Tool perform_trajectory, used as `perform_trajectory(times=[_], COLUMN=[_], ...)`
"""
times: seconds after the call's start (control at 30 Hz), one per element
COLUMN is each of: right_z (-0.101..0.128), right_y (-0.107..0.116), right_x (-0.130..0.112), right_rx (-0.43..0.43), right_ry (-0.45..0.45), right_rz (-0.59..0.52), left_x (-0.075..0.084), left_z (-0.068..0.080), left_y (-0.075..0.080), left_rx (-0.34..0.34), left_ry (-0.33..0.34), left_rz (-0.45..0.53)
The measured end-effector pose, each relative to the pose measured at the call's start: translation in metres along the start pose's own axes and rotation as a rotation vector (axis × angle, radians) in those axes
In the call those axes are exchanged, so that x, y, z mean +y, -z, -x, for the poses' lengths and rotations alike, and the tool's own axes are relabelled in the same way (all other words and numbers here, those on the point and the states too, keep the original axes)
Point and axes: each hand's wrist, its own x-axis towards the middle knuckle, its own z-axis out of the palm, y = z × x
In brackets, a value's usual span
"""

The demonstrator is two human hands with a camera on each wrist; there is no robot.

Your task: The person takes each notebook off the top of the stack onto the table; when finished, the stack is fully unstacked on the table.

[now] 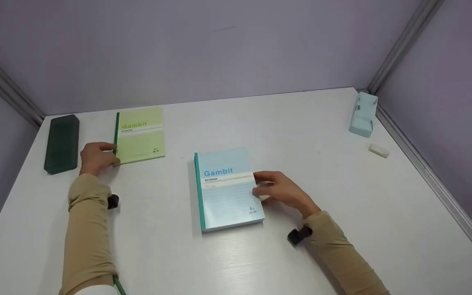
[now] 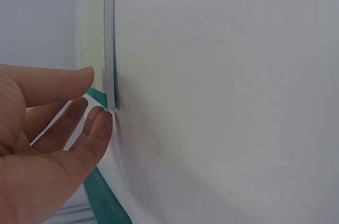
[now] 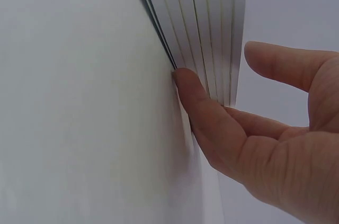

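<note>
1. Notebooks, blue with a teal spine (image 1: 228,200), centre of frame, flat on the white worktop (image 1: 158,254). Right wrist view shows several layers; judged a stack, fairly heavy, smooth-covered, layers liable to slide. Suggested hold: fingers under the lowest layer, thumb across the top cover.
2. Right grip (image 1: 283,190), right of centre, at the stack's right edge. Thumb stands off the pages; one fingertip lies against the lower edge. Digits apart, nothing clamped.
3. Left grip (image 1: 98,157), left part of frame, at the lower spine corner of the green notebook (image 1: 141,143). Thumb and fingers apart, not clamped; whether they touch the cover, cannot tell.
4. Green notebook itself: upper left of frame, flat, thin. Judged light, bendy, slick-covered. Spine probably the stiffest side, so the better place to pinch.
5. Dark green case (image 1: 62,143): far left of frame, just beside the left grip.
6. White block (image 1: 378,150), likely an eraser: right side of frame.
7. Pale blue case (image 1: 364,114): upper right, near the worktop's far corner.
</note>
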Motion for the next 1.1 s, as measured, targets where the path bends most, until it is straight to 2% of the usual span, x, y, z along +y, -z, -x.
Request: perform_trajectory(times=[0.13, 0.3, 0.4, 0.53, 0.7, 0.87, 0.97, 1.1], right_z=[-0.002, -0.004, -0.004, -0.004, -0.005, -0.007, -0.008, -0.009], right_y=[0.000, -0.001, -0.001, 0.000, 0.002, 0.003, 0.004, 0.005], right_x=[-0.001, -0.001, -0.001, -0.002, -0.002, -0.002, -0.001, -0.001], right_rx=[-0.004, -0.012, -0.012, 0.000, 0.008, 0.008, 0.016, 0.013], right_ry=[0.002, 0.000, 0.000, -0.001, -0.009, -0.005, 0.003, 0.003], right_rz=[-0.002, -0.001, -0.005, -0.004, 0.003, 0.004, 0.010, 0.024], left_x=[-0.003, -0.005, -0.001, 0.010, 0.023, 0.030, 0.029, 0.026], left_z=[0.004, 0.019, 0.031, 0.045, 0.064, 0.084, 0.094, 0.111], left_y=[0.006, 0.015, 0.015, 0.008, -0.011, -0.044, -0.068, -0.100], left_rx=[-0.023, -0.112, -0.154, -0.167, -0.238, -0.307, -0.385, -0.512], left_ry=[-0.013, -0.059, -0.115, -0.219, -0.337, -0.424, -0.476, -0.494], left_rz=[0.075, 0.153, 0.185, 0.215, 0.232, 0.219, 0.182, 0.136])
